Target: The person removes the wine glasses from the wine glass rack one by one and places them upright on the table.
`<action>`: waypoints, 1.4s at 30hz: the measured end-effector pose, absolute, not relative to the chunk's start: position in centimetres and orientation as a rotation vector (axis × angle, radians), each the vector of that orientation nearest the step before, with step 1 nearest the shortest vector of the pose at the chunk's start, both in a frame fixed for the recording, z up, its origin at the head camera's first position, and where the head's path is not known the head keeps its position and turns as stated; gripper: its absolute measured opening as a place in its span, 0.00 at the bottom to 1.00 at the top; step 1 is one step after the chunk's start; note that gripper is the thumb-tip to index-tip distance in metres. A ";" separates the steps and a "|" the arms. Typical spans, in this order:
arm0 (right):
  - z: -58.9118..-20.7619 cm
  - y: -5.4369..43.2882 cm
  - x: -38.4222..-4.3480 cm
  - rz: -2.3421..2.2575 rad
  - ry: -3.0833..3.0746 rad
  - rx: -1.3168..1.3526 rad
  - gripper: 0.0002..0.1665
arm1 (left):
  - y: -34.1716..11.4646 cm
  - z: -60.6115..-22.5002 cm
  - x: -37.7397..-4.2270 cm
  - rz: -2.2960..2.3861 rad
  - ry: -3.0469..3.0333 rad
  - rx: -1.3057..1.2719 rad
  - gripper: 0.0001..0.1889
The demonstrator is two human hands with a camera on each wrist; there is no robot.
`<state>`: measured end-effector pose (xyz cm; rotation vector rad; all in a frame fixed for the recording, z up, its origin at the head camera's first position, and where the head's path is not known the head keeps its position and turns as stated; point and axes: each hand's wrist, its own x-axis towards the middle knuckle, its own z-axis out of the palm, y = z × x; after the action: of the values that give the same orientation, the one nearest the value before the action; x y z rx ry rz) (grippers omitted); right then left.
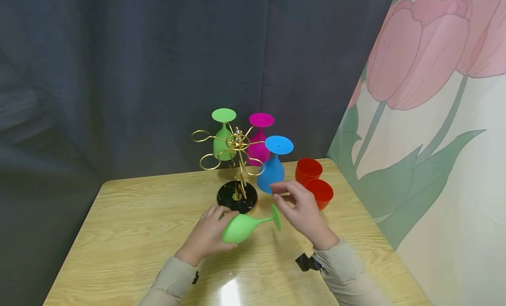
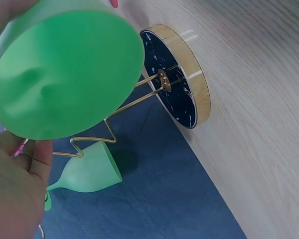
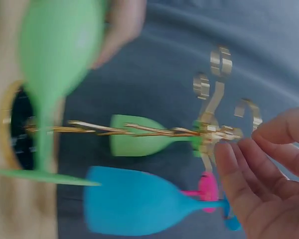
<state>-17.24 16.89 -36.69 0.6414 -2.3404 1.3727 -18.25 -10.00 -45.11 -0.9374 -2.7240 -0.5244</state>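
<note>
Your left hand (image 1: 208,232) grips the green goblet (image 1: 240,228) round its fat bowl, so its skinny stem pokes toward your right hand (image 1: 299,208). Those fingers bend loosely, holding nothing. Just past them, the blue goblet (image 1: 271,173) hangs upside down, likely so its wide foot catches on the gold rack (image 1: 242,167).

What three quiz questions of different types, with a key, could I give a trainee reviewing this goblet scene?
1. Multiple choice. Which part of the held green goblet does the left hand grip?
A) foot
B) stem
C) bowl

2. True or false. The blue goblet has its foot higher than its bowl.

3. Count. How many red cups show at the right side of the table in the head view?

Key: 1. C; 2. True; 3. Two.
</note>
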 end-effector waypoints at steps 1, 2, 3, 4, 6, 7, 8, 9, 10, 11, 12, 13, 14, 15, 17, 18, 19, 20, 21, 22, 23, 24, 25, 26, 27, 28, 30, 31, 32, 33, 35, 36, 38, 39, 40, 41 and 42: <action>-37.3 16.7 -17.1 1.326 -2.366 0.657 0.14 | -10.0 -45.1 -18.2 -0.520 -2.725 -0.940 0.45; -38.0 16.6 -17.0 1.275 -2.391 0.677 0.15 | -9.9 -45.0 -18.2 -0.520 -2.725 -0.942 0.45; -38.6 16.4 -16.9 1.219 -2.420 0.701 0.15 | -9.9 -45.0 -18.2 -0.518 -2.726 -0.943 0.45; -39.1 16.2 -16.8 1.159 -2.447 0.722 0.15 | -9.9 -45.0 -18.2 -0.510 -2.728 -0.941 0.45; -40.1 15.8 -16.7 1.024 -2.508 0.761 0.16 | -9.8 -44.9 -18.1 -0.513 -2.733 -0.939 0.45; -40.6 15.6 -16.8 0.952 -2.529 0.790 0.17 | -9.7 -44.9 -18.1 -0.508 -2.735 -0.940 0.45; -41.0 15.5 -16.8 0.884 -2.539 0.822 0.17 | -9.7 -44.8 -18.1 -0.507 -2.735 -0.940 0.45; -41.5 15.3 -16.9 0.821 -2.552 0.846 0.18 | -9.6 -44.8 -18.1 -0.502 -2.736 -0.940 0.45; -41.9 15.1 -16.9 0.764 -2.557 0.872 0.19 | -9.6 -44.8 -18.1 -0.499 -2.738 -0.939 0.45; -42.2 14.9 -17.0 0.715 -2.561 0.894 0.19 | -9.6 -44.8 -18.1 -0.496 -2.738 -0.940 0.45; -42.6 14.7 -17.1 0.673 -2.562 0.913 0.19 | -9.5 -44.9 -18.1 -0.484 -2.739 -0.939 0.45; -42.9 14.5 -17.2 0.628 -2.561 0.929 0.20 | -9.5 -44.9 -18.1 -0.477 -2.738 -0.937 0.45; -43.2 14.3 -17.2 0.598 -2.576 0.930 0.20 | -9.5 -45.0 -18.1 -0.474 -2.737 -0.935 0.45; -43.4 14.1 -17.2 0.570 -2.592 0.930 0.21 | -9.5 -45.0 -18.1 -0.470 -2.737 -0.934 0.45; -44.0 13.7 -17.3 0.517 -2.621 0.930 0.22 | -9.5 -45.1 -18.1 -0.461 -2.733 -0.933 0.45; -44.2 13.5 -17.3 0.493 -2.634 0.929 0.22 | -9.4 -45.1 -18.1 -0.459 -2.730 -0.933 0.45; -44.5 13.3 -17.4 0.468 -2.644 0.930 0.22 | -9.4 -45.1 -18.1 -0.464 -2.726 -0.933 0.44; -44.9 13.1 -17.4 0.443 -2.656 0.927 0.23 | -9.4 -45.1 -18.1 -0.464 -2.723 -0.933 0.44; -45.2 12.9 -17.4 0.416 -2.661 0.928 0.24 | -9.3 -45.1 -18.1 -0.463 -2.721 -0.934 0.44; -45.6 12.7 -17.5 0.386 -2.665 0.927 0.24 | -9.3 -45.1 -18.0 -0.461 -2.720 -0.935 0.44; -45.9 12.5 -17.5 0.355 -2.666 0.922 0.25 | -9.2 -45.1 -18.0 -0.458 -2.720 -0.936 0.44; -46.2 12.4 -17.5 0.332 -2.668 0.916 0.25 | -9.2 -45.1 -18.0 -0.451 -2.722 -0.937 0.43; -46.6 12.2 -17.4 0.302 -2.669 0.907 0.26 | -9.1 -45.1 -17.9 -0.449 -2.723 -0.940 0.43; -46.9 12.1 -17.4 0.274 -2.673 0.899 0.27 | -9.1 -45.1 -17.9 -0.438 -2.727 -0.940 0.43; -47.2 12.0 -17.3 0.252 -2.674 0.893 0.27 | -9.1 -45.2 -17.8 -0.433 -2.730 -0.942 0.43; -47.5 11.9 -17.3 0.230 -2.674 0.885 0.28 | -9.1 -45.2 -17.7 -0.430 -2.732 -0.941 0.43; -48.0 11.7 -17.2 0.201 -2.681 0.866 0.29 | -9.2 -45.4 -17.6 -0.422 -2.735 -0.941 0.43; -48.2 11.7 -17.2 0.186 -2.683 0.856 0.29 | -9.2 -45.4 -17.6 -0.422 -2.733 -0.941 0.43; -48.3 11.6 -17.2 0.177 -2.684 0.846 0.30 | -9.3 -45.5 -17.6 -0.421 -2.730 -0.941 0.43; -48.5 11.6 -17.2 0.171 -2.682 0.836 0.30 | -9.3 -45.5 -17.6 -0.423 -2.723 -0.943 0.43; -48.7 11.7 -17.3 0.163 -2.677 0.813 0.31 | -9.3 -45.5 -17.6 -0.417 -2.714 -0.944 0.43; -48.8 11.7 -17.3 0.161 -2.669 0.807 0.30 | -9.3 -45.5 -17.6 -0.425 -2.711 -0.944 0.43; -48.9 11.8 -17.4 0.162 -2.656 0.794 0.29 | -9.3 -45.4 -17.7 -0.435 -2.707 -0.946 0.44; -49.0 11.9 -17.4 0.160 -2.650 0.789 0.29 | -9.3 -45.5 -17.8 -0.438 -2.706 -0.947 0.44; -49.1 12.0 -17.5 0.156 -2.644 0.785 0.28 | -9.3 -45.5 -17.8 -0.446 -2.706 -0.949 0.44; -49.1 12.0 -17.5 0.153 -2.639 0.783 0.28 | -9.3 -45.4 -17.8 -0.454 -2.704 -0.950 0.44; -49.1 12.0 -17.5 0.151 -2.633 0.781 0.27 | -9.3 -45.4 -17.9 -0.463 -2.703 -0.951 0.44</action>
<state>-17.52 12.03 -49.14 0.7808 -2.6330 0.1509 -17.85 -9.27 -45.43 -0.9512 -2.7033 -0.4630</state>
